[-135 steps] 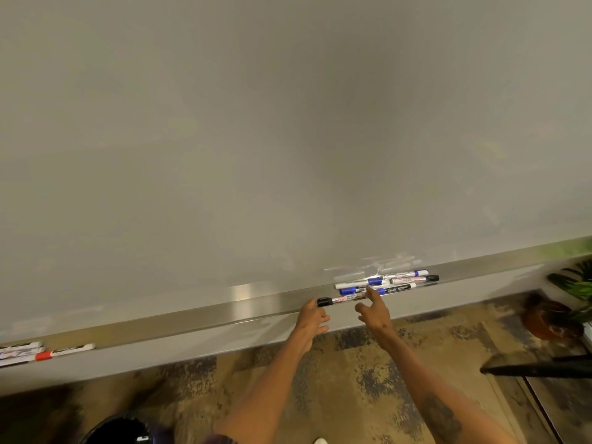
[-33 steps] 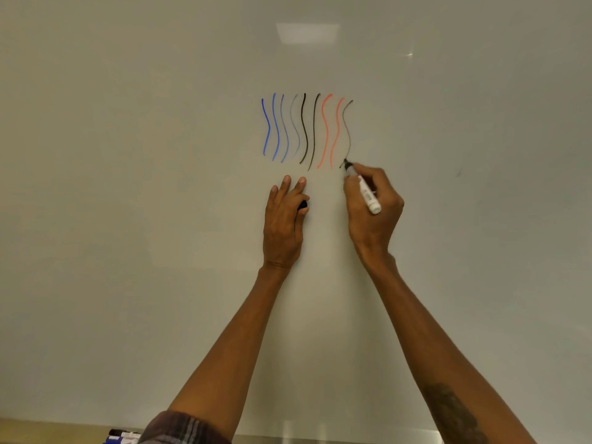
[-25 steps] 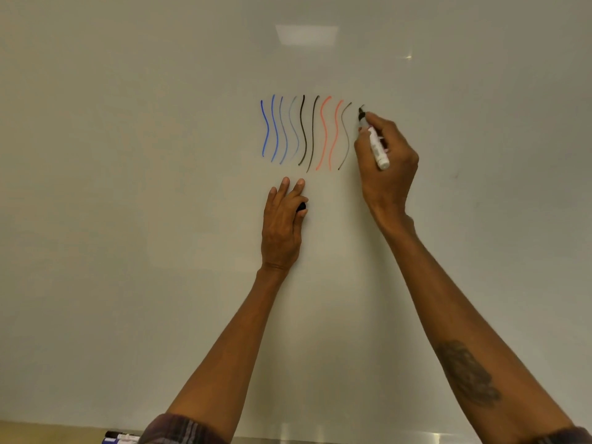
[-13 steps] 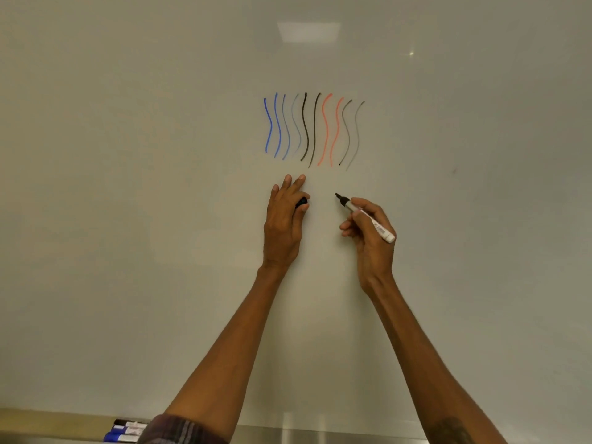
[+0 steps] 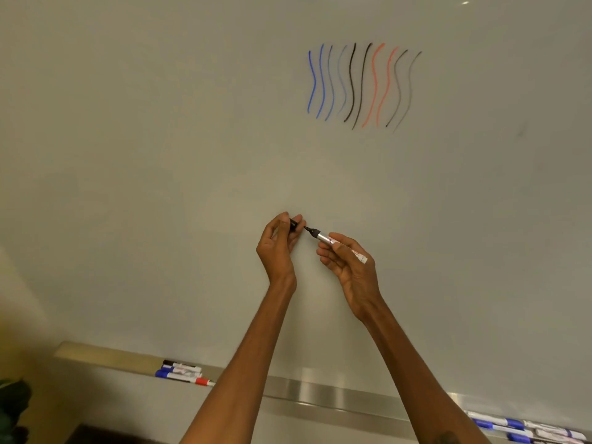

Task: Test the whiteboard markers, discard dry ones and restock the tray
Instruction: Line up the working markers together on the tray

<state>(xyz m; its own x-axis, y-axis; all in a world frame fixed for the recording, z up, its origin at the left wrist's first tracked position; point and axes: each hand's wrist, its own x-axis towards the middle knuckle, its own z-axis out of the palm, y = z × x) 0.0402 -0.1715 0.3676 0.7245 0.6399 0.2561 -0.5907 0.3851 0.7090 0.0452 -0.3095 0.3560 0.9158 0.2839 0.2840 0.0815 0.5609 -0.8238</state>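
Note:
My right hand [image 5: 349, 264] grips a white black-tipped marker [image 5: 334, 242], its bare tip pointing left toward my left hand [image 5: 279, 243]. The left hand pinches the marker's black cap [image 5: 292, 224] between fingers and thumb, a small gap off the tip. Both hands hover in front of the whiteboard [image 5: 160, 155]. Several wavy test lines [image 5: 362, 86] in blue, black and red stand on the board above right; the two rightmost are faint grey. The metal tray [image 5: 320, 394] runs along the board's bottom.
A cluster of capped markers [image 5: 184, 373] lies at the tray's left part, blue, black and red. Another group of markers [image 5: 525, 427] lies at the tray's far right. A dark plant [image 5: 12, 405] shows at the lower left edge.
Both hands came down off the board and drew together; the left hand turned and now holds the cap up to the marker tip. The view dropped, showing the tray.

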